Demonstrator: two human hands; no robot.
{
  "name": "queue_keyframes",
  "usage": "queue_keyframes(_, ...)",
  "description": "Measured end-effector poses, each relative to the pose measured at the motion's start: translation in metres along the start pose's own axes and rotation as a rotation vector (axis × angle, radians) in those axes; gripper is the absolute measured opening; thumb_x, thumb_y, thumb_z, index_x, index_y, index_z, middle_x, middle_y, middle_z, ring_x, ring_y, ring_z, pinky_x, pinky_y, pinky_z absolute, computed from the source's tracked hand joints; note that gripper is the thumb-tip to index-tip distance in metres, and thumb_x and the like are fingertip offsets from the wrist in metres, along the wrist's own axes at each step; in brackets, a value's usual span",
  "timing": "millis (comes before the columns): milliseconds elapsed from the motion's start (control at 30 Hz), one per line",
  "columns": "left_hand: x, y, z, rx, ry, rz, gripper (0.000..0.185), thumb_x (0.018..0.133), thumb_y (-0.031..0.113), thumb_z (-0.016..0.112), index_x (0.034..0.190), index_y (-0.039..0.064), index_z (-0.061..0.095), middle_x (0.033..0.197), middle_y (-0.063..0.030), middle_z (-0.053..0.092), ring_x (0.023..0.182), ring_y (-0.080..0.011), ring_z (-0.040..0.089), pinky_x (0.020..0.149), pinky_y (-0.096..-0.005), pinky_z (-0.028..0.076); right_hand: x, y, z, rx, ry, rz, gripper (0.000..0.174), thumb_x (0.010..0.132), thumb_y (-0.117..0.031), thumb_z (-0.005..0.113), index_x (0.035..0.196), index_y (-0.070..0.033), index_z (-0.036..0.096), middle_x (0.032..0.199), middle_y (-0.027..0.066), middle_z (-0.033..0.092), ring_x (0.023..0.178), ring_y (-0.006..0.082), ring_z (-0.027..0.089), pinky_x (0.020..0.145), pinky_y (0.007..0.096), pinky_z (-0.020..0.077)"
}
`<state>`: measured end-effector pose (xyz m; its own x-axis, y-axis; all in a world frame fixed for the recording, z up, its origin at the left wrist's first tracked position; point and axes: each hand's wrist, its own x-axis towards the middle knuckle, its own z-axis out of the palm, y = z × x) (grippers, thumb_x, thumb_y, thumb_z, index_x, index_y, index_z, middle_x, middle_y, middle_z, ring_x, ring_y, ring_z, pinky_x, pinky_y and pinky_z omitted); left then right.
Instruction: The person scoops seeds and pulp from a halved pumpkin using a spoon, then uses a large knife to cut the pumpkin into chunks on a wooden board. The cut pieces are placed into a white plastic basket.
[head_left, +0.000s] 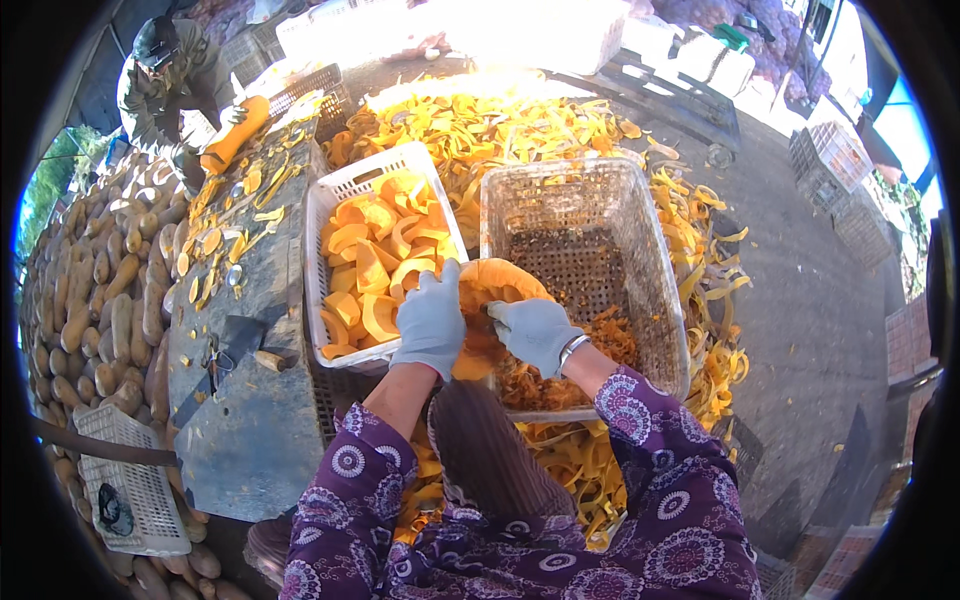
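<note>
My left hand (431, 322), in a light grey glove, grips the left side of a large piece of peeled orange squash (504, 279) with a hollow inside. My right hand (534, 330), gloved too, has its fingers closed at the hollow; a small dark end shows at the fingertips, too little to name. Below the squash sits a plastic crate (667, 300) with orange pulp and seeds (544, 386) at its near end. Left of it stands a white crate (313, 247) of cut squash chunks (375, 266), partly behind my left hand.
Yellow peelings (465, 124) lie around the crates. To the left, a worn board (247, 442) carries a wooden-handled tool (270, 361) and scraps. Beyond are heaped unpeeled squash (112, 300) and a white crate (139, 487). A co-worker (169, 90) holds a peeled squash (236, 135).
</note>
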<state>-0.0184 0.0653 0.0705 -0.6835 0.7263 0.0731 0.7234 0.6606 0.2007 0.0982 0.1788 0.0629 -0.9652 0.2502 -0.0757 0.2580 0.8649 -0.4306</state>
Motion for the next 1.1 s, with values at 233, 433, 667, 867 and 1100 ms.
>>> queue_keyframes(233, 0.000, 0.004, -0.002, 0.017, 0.025, 0.023, 0.055, 0.074, 0.006, 0.059, 0.126, 0.014, 0.043, 0.105, -0.0194, 0.056, 0.090, -0.0382, 0.060, 0.074, -0.0458, 0.049, 0.030, -0.015, 0.017, -0.125, -0.182, 0.074, 0.025, 0.087, -0.024, 0.049, 0.100, -0.010, 0.065, 0.090, 0.0135, 0.067, 0.087, 0.0335, 0.064, 0.072, 0.0429, 0.0505)
queue_keyframes(433, -0.002, -0.003, 0.000, -0.025, 0.029, 0.004, 0.055, 0.073, 0.006, 0.059, 0.125, 0.014, 0.044, 0.106, -0.0197, 0.056, 0.091, -0.0379, 0.060, 0.074, -0.0457, 0.050, -0.012, -0.004, -0.019, -0.176, -0.366, 0.129, 0.029, 0.090, -0.028, 0.047, 0.108, -0.011, 0.063, 0.096, 0.0116, 0.067, 0.089, 0.0321, 0.064, 0.075, 0.0427, 0.0499)
queue_keyframes(667, -0.003, -0.002, -0.001, -0.007, 0.018, -0.028, 0.054, 0.074, 0.006, 0.059, 0.125, 0.014, 0.043, 0.105, -0.0189, 0.057, 0.092, -0.0366, 0.060, 0.074, -0.0449, 0.050, -0.021, 0.010, -0.006, 0.165, 0.096, 0.005, 0.031, 0.091, -0.030, 0.047, 0.110, -0.011, 0.062, 0.090, 0.0128, 0.067, 0.084, 0.0314, 0.064, 0.073, 0.0411, 0.0494)
queue_keyframes(867, 0.002, 0.003, -0.002, -0.021, 0.012, -0.008, 0.054, 0.074, 0.006, 0.059, 0.125, 0.014, 0.043, 0.105, -0.0189, 0.056, 0.091, -0.0368, 0.060, 0.073, -0.0450, 0.050, 0.016, 0.000, 0.015, -0.175, -0.057, 0.137, 0.025, 0.089, -0.020, 0.045, 0.103, -0.010, 0.063, 0.086, 0.0132, 0.067, 0.081, 0.0328, 0.064, 0.068, 0.0431, 0.0495)
queue_keyframes(1100, -0.002, -0.011, 0.004, -0.071, 0.005, -0.066, 0.056, 0.074, 0.009, 0.061, 0.126, 0.013, 0.042, 0.105, -0.0203, 0.056, 0.088, -0.0379, 0.061, 0.073, -0.0444, 0.050, -0.059, 0.010, -0.021, -0.062, -0.207, 0.156, 0.029, 0.089, -0.027, 0.049, 0.112, -0.014, 0.060, 0.081, 0.0107, 0.067, 0.077, 0.0291, 0.065, 0.067, 0.0422, 0.0491)
